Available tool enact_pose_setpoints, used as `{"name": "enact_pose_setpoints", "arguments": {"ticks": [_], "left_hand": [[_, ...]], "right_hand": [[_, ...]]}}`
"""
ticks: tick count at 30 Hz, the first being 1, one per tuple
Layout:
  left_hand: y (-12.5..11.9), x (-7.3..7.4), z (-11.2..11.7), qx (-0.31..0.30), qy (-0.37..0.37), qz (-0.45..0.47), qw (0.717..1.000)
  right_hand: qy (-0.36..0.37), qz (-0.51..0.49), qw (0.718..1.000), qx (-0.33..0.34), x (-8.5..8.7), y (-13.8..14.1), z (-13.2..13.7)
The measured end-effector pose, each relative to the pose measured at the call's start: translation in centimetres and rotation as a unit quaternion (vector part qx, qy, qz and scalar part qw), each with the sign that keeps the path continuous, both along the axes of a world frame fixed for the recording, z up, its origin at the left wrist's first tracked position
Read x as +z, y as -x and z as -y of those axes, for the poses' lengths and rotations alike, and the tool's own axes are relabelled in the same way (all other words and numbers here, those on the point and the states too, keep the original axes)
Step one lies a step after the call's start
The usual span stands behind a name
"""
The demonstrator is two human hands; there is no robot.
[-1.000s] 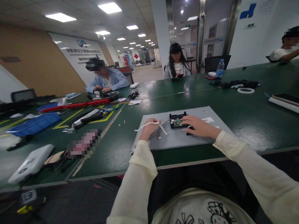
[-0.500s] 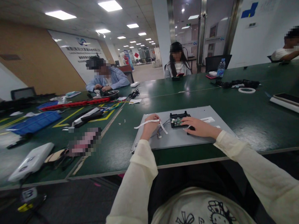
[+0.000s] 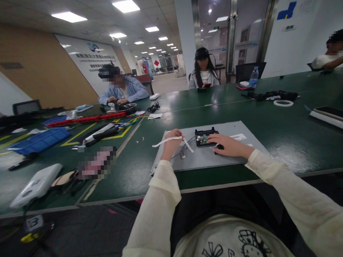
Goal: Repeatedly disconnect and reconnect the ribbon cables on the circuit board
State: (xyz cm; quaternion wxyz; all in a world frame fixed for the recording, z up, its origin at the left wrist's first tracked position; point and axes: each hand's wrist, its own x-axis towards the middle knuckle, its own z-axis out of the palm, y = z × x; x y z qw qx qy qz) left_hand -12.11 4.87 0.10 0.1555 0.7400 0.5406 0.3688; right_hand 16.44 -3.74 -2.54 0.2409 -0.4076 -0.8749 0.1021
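My left hand (image 3: 172,143) is closed on a white flat ribbon cable (image 3: 166,141), one end sticking out to the left and the other hanging down toward the panel. A grey metal panel (image 3: 206,161) lies beneath both hands. On it sits a black plastic housing (image 3: 203,132) with a small green circuit board (image 3: 202,139) inside. Fingers of my right hand (image 3: 231,146) lie over the right side of the board, the thumb below at the housing's edge, gripping it. Thin grey wires (image 3: 191,139) run from the board toward my left hand.
A pinkish phone-like item (image 3: 98,163) and a white device (image 3: 35,185) lie left, near a blue tray (image 3: 41,140). At far right are a dark flat device (image 3: 332,117) and a white ring (image 3: 283,103). Other people sit around the green table (image 3: 290,147).
My left hand has risen very slightly, and the ribbon cable's left end has shifted a little to the left. My right hand stays in place.
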Motion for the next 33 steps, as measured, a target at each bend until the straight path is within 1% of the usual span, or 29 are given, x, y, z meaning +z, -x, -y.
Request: {"name": "enact_pose_setpoints", "arguments": {"ticks": [2, 5, 7, 10, 13, 16, 20, 23, 26, 29, 33], "left_hand": [[0.0, 0.1, 0.1, 0.008, -0.007, -0.023, 1.000], [0.0, -0.1, 0.0, -0.007, 0.001, -0.036, 0.999], [0.2, -0.4, -0.2, -0.015, 0.005, -0.039, 0.999], [0.5, -1.2, -0.6, -0.028, -0.009, -0.030, 0.999], [0.7, -1.9, -0.9, -0.047, -0.027, -0.016, 0.998], [0.6, -1.9, -0.7, -0.040, -0.037, -0.019, 0.998], [0.4, -1.1, -0.4, -0.036, -0.020, 0.004, 0.999], [0.5, -0.8, -0.6, -0.052, 0.016, 0.074, 0.996], [0.7, -0.9, -1.0, -0.059, 0.050, 0.132, 0.988], [0.7, -1.0, -0.9, -0.069, 0.070, 0.117, 0.988], [0.6, -1.0, -0.6, -0.072, 0.070, 0.092, 0.991]], "right_hand": [[-0.010, -0.004, 1.000, -0.001, 0.2, 0.1, 0.1], [-0.030, -0.014, 0.999, 0.014, 0.9, 0.8, 0.3], [-0.044, -0.016, 0.998, 0.039, 1.6, 1.8, 0.4], [-0.060, 0.003, 0.995, 0.082, 2.2, 4.0, 0.4], [-0.079, 0.049, 0.991, 0.097, 2.2, 6.3, 0.2], [-0.096, 0.089, 0.987, 0.096, 1.7, 7.6, 0.0], [-0.108, 0.105, 0.984, 0.091, 1.2, 7.9, 0.0], [-0.116, 0.088, 0.986, 0.087, 1.1, 7.6, 0.1], [-0.119, 0.073, 0.987, 0.076, 1.0, 7.5, 0.1], [-0.122, 0.069, 0.987, 0.077, 1.0, 7.7, 0.1], [-0.125, 0.071, 0.985, 0.094, 1.0, 8.2, 0.4]]}}
